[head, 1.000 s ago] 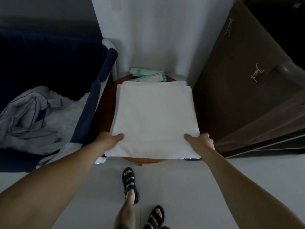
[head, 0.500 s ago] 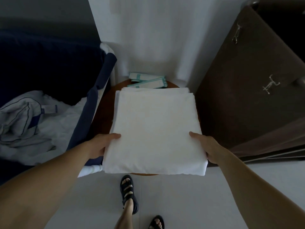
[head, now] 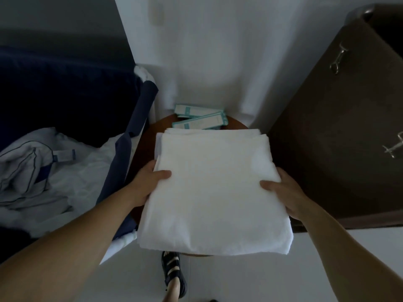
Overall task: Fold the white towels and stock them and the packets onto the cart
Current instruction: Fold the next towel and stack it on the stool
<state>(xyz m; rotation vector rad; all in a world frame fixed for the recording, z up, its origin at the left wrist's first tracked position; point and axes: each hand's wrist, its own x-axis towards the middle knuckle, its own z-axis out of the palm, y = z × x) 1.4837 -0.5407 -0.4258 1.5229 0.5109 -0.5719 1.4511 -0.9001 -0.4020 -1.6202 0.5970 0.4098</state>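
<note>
Towels (head: 213, 192), folded flat into one white stack, lie over the near half of the round brown counter (head: 236, 124), their near edge hanging past its front edge towards us. We grip the stack by its two sides. Our left hand (head: 148, 184) has its thumb pressed on top and its fingers curled out of sight beneath, and our right hand (head: 283, 192) holds the opposite side the same way. We judge this even, two-sided hold keeps the layers square and stops the fold from sagging open when carried. We cannot tell whether the far edge still rests on the counter. The packets (head: 199, 119) lie at the counter's far edge, touching the white wall and just beyond the towels, so they wait for a later trip. Room is tight on both sides. A navy fabric bin (head: 128, 153) holding crumpled white linen (head: 54, 175) stands beside the counter's left edge, and a tall brown panel (head: 338, 138) with metal clips (head: 338, 59) stands close on the right. The open way is back towards us over the pale floor (head: 250, 280), where one sandalled foot (head: 173, 273) stands under the stack's near edge.
</note>
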